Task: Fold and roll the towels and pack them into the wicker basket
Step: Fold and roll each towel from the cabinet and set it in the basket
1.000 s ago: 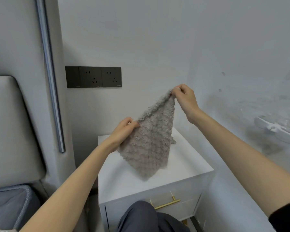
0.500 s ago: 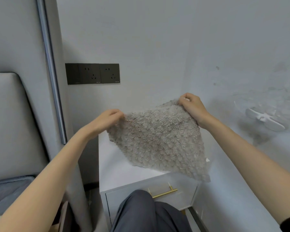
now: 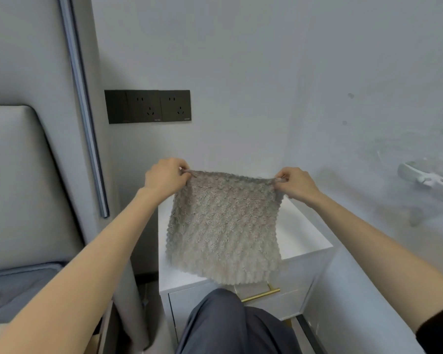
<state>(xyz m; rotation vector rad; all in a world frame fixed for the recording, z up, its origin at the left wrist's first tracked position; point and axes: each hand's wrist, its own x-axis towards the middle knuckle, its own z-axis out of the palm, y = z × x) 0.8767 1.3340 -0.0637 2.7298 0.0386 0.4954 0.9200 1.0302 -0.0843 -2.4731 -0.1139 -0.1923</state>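
A small beige fluffy towel (image 3: pixel 224 226) hangs spread flat in the air above the white nightstand (image 3: pixel 304 238). My left hand (image 3: pixel 165 176) pinches its upper left corner. My right hand (image 3: pixel 296 183) pinches its upper right corner. The top edge is stretched level between the two hands, and the lower edge drops past the nightstand's front edge. No wicker basket is in view.
The nightstand has a drawer with a gold handle (image 3: pixel 261 295). My knee in grey trousers (image 3: pixel 223 318) is just below it. A padded headboard (image 3: pixel 13 175) and bed are at the left, black wall sockets (image 3: pixel 149 106) behind, a white wall fixture (image 3: pixel 430 178) at the right.
The towel went from hanging tilted by one raised corner to being stretched square. My hands moved apart and levelled, and the towel now hangs straight down.
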